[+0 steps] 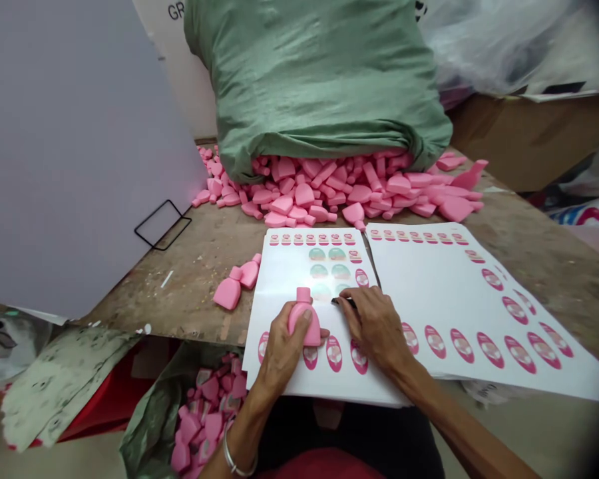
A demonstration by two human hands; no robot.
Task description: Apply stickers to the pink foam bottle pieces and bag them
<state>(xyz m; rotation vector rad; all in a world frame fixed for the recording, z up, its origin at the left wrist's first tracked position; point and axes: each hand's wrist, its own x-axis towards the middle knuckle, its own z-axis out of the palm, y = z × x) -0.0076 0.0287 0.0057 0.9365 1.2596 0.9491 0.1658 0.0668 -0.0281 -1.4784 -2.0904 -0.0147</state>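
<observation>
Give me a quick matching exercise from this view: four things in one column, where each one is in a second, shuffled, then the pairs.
Things:
1. Single pink plastic bottle
2. Silver bangle
3. Green sack
4. Two loose pink bottles

Places:
A. Slumped on the worktable behind a heap of pink bottles
B. On the worktable, left of the label sheets
C. Gripped in the left hand
D. Around the left wrist

Pairs: 1-C, 2-D, 3-A, 4-B
</observation>
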